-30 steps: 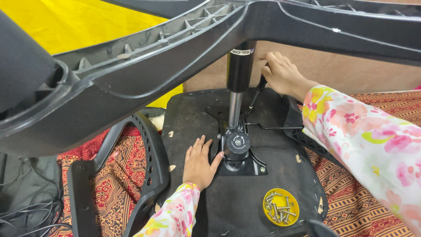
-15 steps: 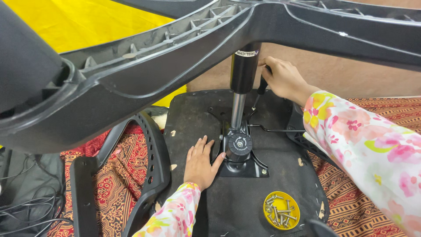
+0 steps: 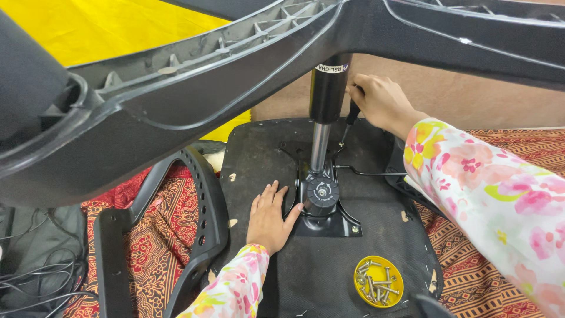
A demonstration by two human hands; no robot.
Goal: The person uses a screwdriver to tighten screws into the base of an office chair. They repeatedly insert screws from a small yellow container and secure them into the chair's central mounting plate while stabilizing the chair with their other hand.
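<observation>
Since the earlier head-view frames: little has shifted; right hand [image 3: 382, 103] has stayed up beside the gas-lift cylinder [image 3: 327, 94], left hand [image 3: 272, 219] has stayed flat on the seat underside [image 3: 259, 153].

Head view, entries:

1. Right hand: closed around the black handle of a screwdriver [image 3: 348, 121], shaft slanting down from it toward the seat underside; its tip sits near the cylinder's bright inner rod.
2. Left hand: open, fingers spread, palm down, holding nothing; thumb touching the black tilt mechanism [image 3: 321, 200] just to its right.
3. Gas-lift cylinder: rises from the mechanism into the five-star chair base [image 3: 194, 94], which spans the top of the view above both hands.
4. Yellow round dish of screws [image 3: 378, 281]: on the seat underside, to the right of the left hand and nearer the camera.
5. Black armrest frame [image 3: 197, 235]: left of the left hand, lying on a red patterned rug [image 3: 165, 206].
6. Label: small white strip with dark print, wrapped around the cylinder's top, just left of the right hand.

Handling note, as judgement: keep the left palm pressing so the seat stays steady, hold the screwdriver in line with its screw, and keep the sleeve off the thin lever rod.
</observation>
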